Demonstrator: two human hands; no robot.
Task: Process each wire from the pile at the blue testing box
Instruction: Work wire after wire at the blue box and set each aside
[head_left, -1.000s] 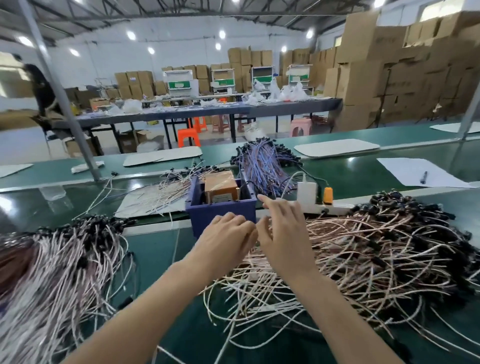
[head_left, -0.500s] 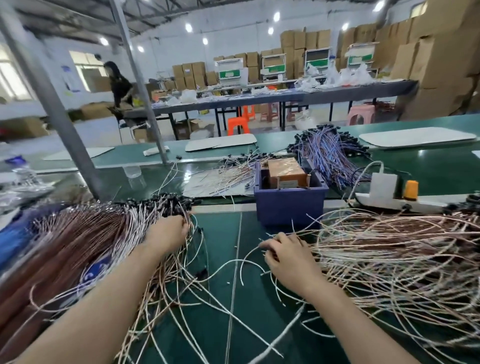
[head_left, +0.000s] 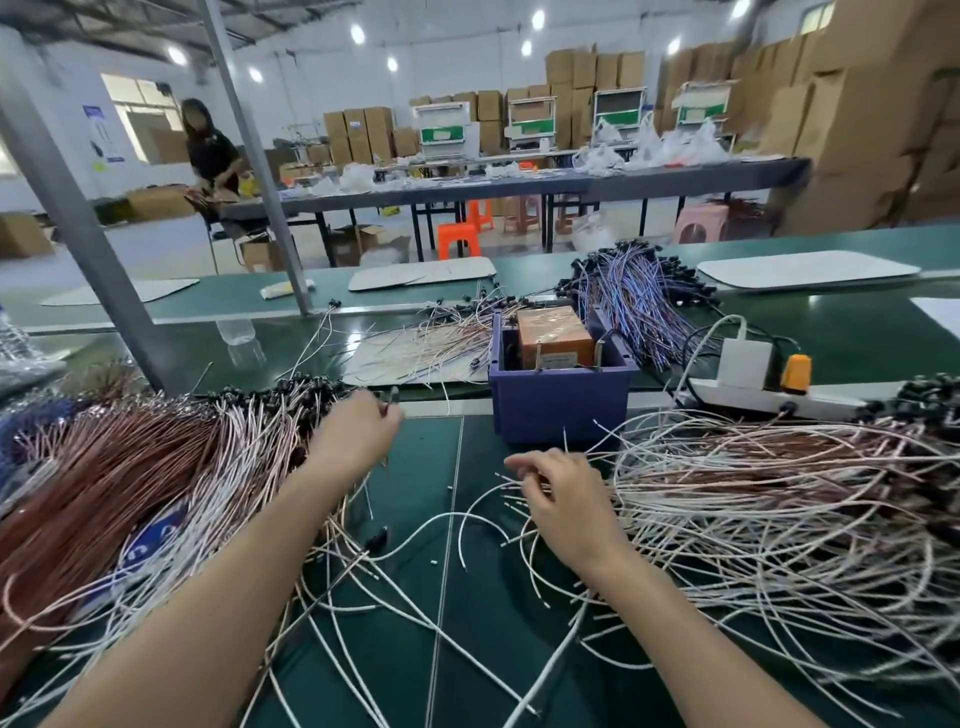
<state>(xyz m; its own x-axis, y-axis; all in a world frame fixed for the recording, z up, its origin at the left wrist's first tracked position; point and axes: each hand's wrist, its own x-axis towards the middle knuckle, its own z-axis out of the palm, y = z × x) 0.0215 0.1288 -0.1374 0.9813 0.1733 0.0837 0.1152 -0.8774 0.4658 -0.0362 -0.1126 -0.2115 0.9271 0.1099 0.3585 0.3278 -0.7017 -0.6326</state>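
testing box (head_left: 561, 405) blue | block (head_left: 553, 338) inside it orange-tan | table mat (head_left: 467, 597) dark green | right wire pile (head_left: 779, 493) white, black ends | left wire pile (head_left: 104, 478) copper-brown and white | far bundle (head_left: 639, 306) purple-blue

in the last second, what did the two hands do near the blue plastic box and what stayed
Both hands left the blue plastic testing box. The left hand swung out to the black-capped ends of the left pile of brown and white wires; the right hand drew back to the loose ends of the right wire pile, fingers curled. Box and white power strip stayed put.
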